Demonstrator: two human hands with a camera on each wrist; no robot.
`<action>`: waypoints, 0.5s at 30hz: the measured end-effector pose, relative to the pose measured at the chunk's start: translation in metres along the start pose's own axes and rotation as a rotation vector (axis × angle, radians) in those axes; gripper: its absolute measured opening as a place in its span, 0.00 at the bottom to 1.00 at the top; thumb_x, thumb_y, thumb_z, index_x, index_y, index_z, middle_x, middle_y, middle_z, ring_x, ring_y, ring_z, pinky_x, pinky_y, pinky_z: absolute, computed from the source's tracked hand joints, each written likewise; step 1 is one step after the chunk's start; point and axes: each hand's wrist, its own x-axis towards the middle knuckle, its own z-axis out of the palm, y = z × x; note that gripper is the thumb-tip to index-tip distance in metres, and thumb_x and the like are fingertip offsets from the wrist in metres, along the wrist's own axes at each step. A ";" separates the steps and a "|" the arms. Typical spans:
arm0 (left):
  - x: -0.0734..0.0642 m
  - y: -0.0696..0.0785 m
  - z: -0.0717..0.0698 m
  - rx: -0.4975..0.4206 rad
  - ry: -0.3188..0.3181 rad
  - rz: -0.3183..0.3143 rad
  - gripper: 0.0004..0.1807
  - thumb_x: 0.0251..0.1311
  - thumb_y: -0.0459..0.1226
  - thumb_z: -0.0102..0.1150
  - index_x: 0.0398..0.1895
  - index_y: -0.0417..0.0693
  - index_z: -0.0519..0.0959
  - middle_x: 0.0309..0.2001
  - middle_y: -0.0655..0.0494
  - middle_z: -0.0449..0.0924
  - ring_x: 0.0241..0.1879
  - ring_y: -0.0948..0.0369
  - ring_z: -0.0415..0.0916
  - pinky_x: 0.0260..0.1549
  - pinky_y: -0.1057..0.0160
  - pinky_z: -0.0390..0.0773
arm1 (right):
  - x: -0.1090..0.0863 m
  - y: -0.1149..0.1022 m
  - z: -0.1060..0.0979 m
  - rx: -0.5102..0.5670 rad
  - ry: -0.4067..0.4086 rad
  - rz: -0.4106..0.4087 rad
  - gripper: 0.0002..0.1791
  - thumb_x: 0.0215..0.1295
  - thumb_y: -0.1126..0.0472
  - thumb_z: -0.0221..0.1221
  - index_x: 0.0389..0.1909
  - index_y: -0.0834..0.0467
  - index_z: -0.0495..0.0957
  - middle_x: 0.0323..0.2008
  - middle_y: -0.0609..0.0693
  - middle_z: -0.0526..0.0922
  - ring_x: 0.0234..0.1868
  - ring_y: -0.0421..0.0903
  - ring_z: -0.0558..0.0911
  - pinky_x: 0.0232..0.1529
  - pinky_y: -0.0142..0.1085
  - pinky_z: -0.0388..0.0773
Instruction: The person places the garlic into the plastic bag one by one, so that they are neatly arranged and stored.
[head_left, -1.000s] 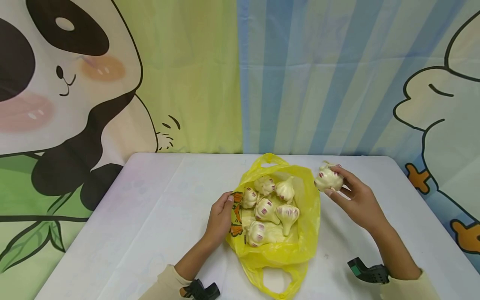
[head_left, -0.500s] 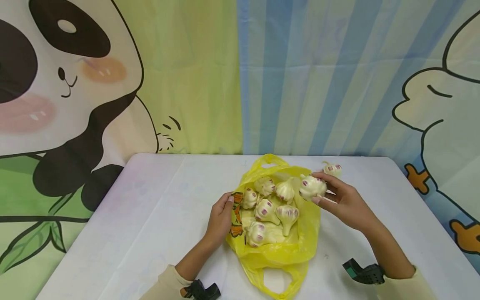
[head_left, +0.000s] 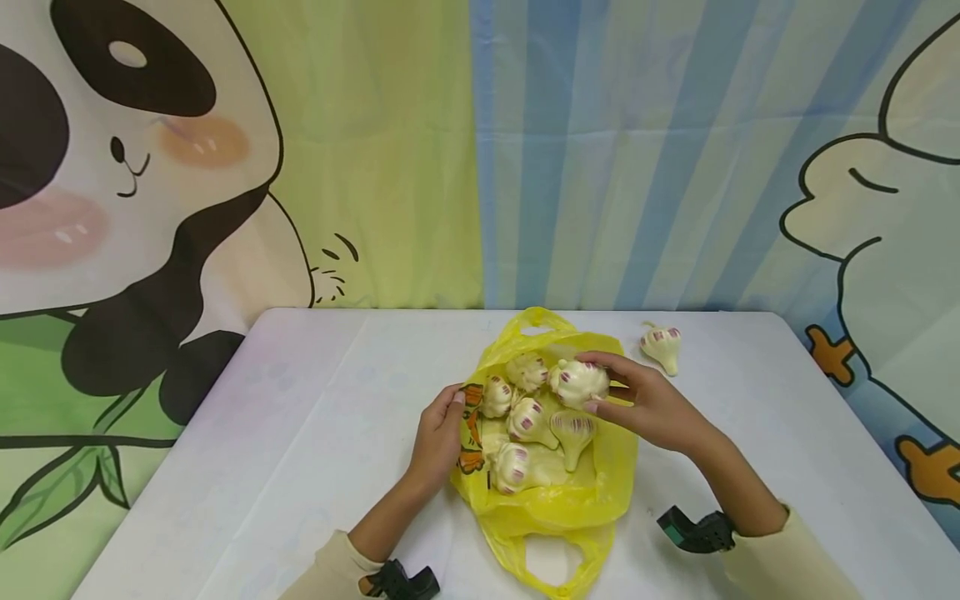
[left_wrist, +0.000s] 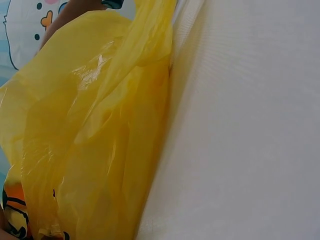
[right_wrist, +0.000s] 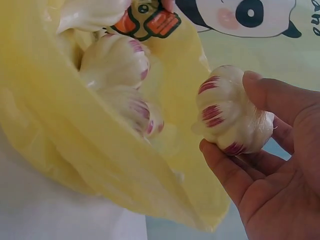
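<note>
A yellow plastic bag (head_left: pixel 618 467) lies with its mouth open on the table, several white garlic bulbs with purple streaks inside it. My left hand (head_left: pixel 437 437) grips the bag's left rim, beside its orange printed pattern. In my right hand (head_left: pixel 660 406) a garlic bulb (head_left: pixel 577 383) is pinched between thumb and fingers, over the right part of the bag's mouth. The right wrist view shows this bulb (right_wrist: pixel 232 110) apart from the bulbs in the bag. The left wrist view holds mostly the bag's outer side (left_wrist: pixel 100 135); the left fingers are nearly out of it.
Another garlic bulb (head_left: pixel 662 346) lies on the white table (head_left: pixel 322 467) to the right of the bag, near the back. One bag handle (head_left: pixel 543 575) spreads toward the front edge. A printed curtain (head_left: pixel 390 150) hangs behind the table.
My right hand has moved left with the garlic bulb, from beside the bag to over its mouth. The bulb lying at the back right has come into view. My left hand stays on the rim.
</note>
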 end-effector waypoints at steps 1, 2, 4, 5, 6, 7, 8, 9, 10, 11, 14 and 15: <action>0.000 0.000 0.000 -0.001 0.000 0.000 0.19 0.78 0.43 0.37 0.57 0.46 0.76 0.52 0.51 0.79 0.54 0.59 0.74 0.55 0.55 0.72 | 0.003 0.000 0.001 -0.003 -0.008 0.003 0.33 0.63 0.61 0.65 0.68 0.60 0.66 0.64 0.55 0.69 0.59 0.53 0.75 0.55 0.44 0.74; 0.000 0.000 0.000 -0.003 -0.001 0.000 0.19 0.78 0.43 0.37 0.57 0.46 0.76 0.52 0.50 0.79 0.54 0.59 0.74 0.55 0.55 0.72 | 0.005 -0.001 0.003 -0.003 -0.017 0.006 0.33 0.63 0.61 0.65 0.68 0.60 0.66 0.65 0.55 0.69 0.59 0.54 0.74 0.56 0.45 0.74; 0.000 0.001 0.000 -0.004 -0.003 0.003 0.19 0.78 0.44 0.37 0.57 0.45 0.76 0.52 0.50 0.78 0.54 0.58 0.74 0.55 0.55 0.72 | 0.010 -0.002 0.005 0.000 -0.033 0.006 0.32 0.64 0.61 0.65 0.68 0.60 0.67 0.65 0.56 0.69 0.59 0.54 0.74 0.56 0.47 0.73; 0.000 0.001 0.000 -0.005 -0.004 0.005 0.20 0.78 0.44 0.37 0.57 0.45 0.76 0.53 0.49 0.78 0.54 0.57 0.74 0.54 0.54 0.72 | 0.012 -0.002 0.007 0.004 -0.041 0.006 0.32 0.64 0.61 0.65 0.68 0.59 0.67 0.65 0.56 0.69 0.59 0.54 0.74 0.56 0.47 0.73; -0.001 0.001 -0.001 -0.006 -0.006 0.008 0.20 0.78 0.44 0.37 0.57 0.44 0.76 0.53 0.49 0.78 0.54 0.56 0.74 0.55 0.54 0.72 | 0.015 -0.003 0.008 0.013 -0.049 0.008 0.32 0.64 0.61 0.65 0.68 0.59 0.67 0.65 0.56 0.69 0.59 0.54 0.74 0.57 0.47 0.73; -0.001 0.001 -0.001 -0.008 -0.008 0.009 0.20 0.78 0.44 0.37 0.57 0.44 0.76 0.53 0.49 0.78 0.54 0.56 0.74 0.55 0.54 0.72 | 0.017 -0.004 0.009 0.017 -0.057 0.007 0.32 0.64 0.61 0.65 0.68 0.59 0.67 0.65 0.56 0.69 0.59 0.54 0.74 0.57 0.46 0.72; -0.001 0.001 -0.001 -0.009 -0.009 0.010 0.20 0.78 0.44 0.37 0.57 0.43 0.75 0.53 0.49 0.78 0.55 0.56 0.74 0.55 0.54 0.72 | 0.019 -0.004 0.011 0.026 -0.065 0.006 0.32 0.64 0.61 0.65 0.68 0.58 0.67 0.65 0.55 0.69 0.60 0.53 0.74 0.57 0.45 0.72; -0.001 0.001 -0.001 -0.010 -0.010 0.009 0.20 0.78 0.44 0.37 0.57 0.43 0.75 0.53 0.49 0.78 0.55 0.56 0.74 0.55 0.54 0.72 | 0.021 -0.005 0.012 0.033 -0.073 0.002 0.32 0.64 0.61 0.65 0.68 0.58 0.67 0.65 0.55 0.69 0.59 0.53 0.74 0.57 0.45 0.72; -0.001 0.001 -0.001 -0.011 -0.010 0.007 0.20 0.78 0.44 0.37 0.57 0.43 0.75 0.53 0.49 0.78 0.55 0.56 0.74 0.55 0.54 0.72 | 0.024 -0.006 0.014 0.040 -0.080 0.000 0.32 0.64 0.61 0.65 0.68 0.59 0.67 0.65 0.55 0.69 0.59 0.53 0.74 0.57 0.44 0.72; -0.001 0.001 -0.001 -0.013 -0.009 0.006 0.20 0.78 0.44 0.37 0.57 0.43 0.75 0.53 0.49 0.78 0.55 0.56 0.74 0.55 0.54 0.72 | 0.026 -0.007 0.015 0.046 -0.086 -0.005 0.33 0.64 0.61 0.65 0.68 0.60 0.66 0.65 0.55 0.69 0.59 0.52 0.74 0.57 0.44 0.73; -0.001 0.001 0.000 -0.012 -0.005 0.006 0.20 0.78 0.43 0.37 0.57 0.44 0.76 0.53 0.50 0.78 0.55 0.58 0.73 0.56 0.54 0.71 | 0.032 -0.009 0.020 0.058 -0.100 -0.024 0.33 0.64 0.61 0.65 0.68 0.61 0.66 0.64 0.56 0.69 0.59 0.52 0.74 0.57 0.43 0.73; -0.001 0.002 0.000 -0.011 -0.002 0.006 0.19 0.78 0.43 0.37 0.57 0.44 0.76 0.53 0.50 0.78 0.55 0.58 0.73 0.56 0.55 0.71 | 0.034 -0.010 0.021 0.060 -0.103 -0.028 0.33 0.64 0.61 0.65 0.68 0.62 0.66 0.64 0.56 0.69 0.59 0.52 0.74 0.57 0.43 0.73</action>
